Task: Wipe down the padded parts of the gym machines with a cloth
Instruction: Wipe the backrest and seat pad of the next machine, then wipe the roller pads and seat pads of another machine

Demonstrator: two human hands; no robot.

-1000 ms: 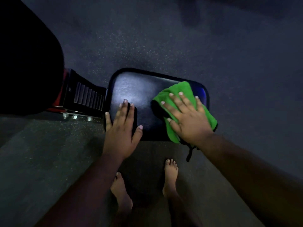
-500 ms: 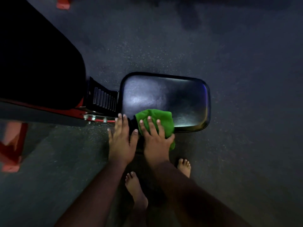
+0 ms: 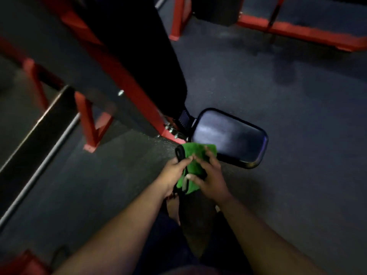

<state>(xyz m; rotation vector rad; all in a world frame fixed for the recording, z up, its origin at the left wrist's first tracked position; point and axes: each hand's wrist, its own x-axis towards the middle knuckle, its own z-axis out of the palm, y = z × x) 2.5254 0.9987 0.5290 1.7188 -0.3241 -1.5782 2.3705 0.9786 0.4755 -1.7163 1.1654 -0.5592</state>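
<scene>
1. i held the green cloth in both hands, my left hand pinching its near-left edge, my right hand curled over it.
2. the cloth's far edge overlapped the black seat pad, just beyond my grip.
3. open dark floor lay right of my hands; red frame stood far-left.

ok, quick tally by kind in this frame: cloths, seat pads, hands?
Green cloth: 1
Black seat pad: 1
Hands: 2, left hand and right hand, both gripping the cloth
Total: 4
</scene>
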